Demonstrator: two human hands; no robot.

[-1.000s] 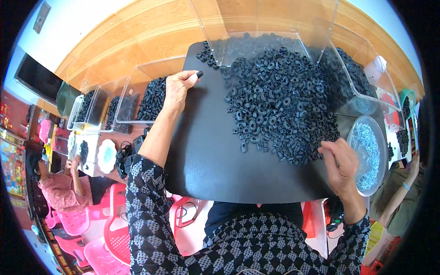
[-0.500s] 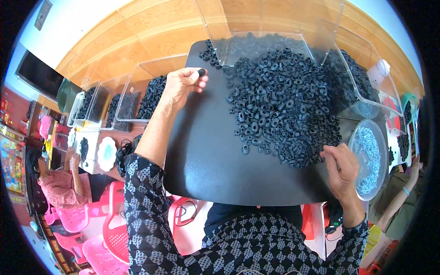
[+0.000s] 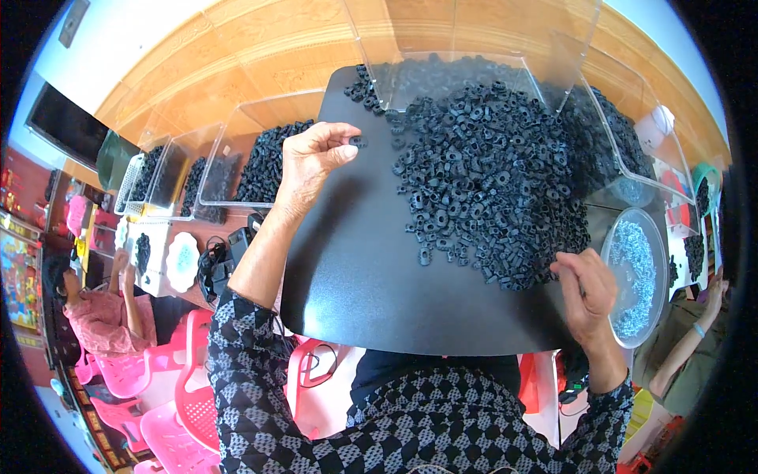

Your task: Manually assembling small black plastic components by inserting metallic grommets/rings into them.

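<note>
My left hand is raised over the table's left part, thumb and forefinger pinching a small black plastic piece. Close to the lower right edge of a large heap of similar black plastic pieces is my right hand. Its fingers are curled in against the thumb, and whatever they may hold is hidden. Many of the heaped pieces have an oval hole through them. Just right of that hand stands a round clear tub with tiny light blue parts in it.
The heap spills from a clear plastic bin on the dark table. More clear bins of black pieces stand at the left. One person sits at far left, another person's arm shows at far right. Pink chairs fill the lower left.
My left hand has turned and its fingers have straightened, so the black piece now shows out at the fingertips. My right hand has hardly moved.
</note>
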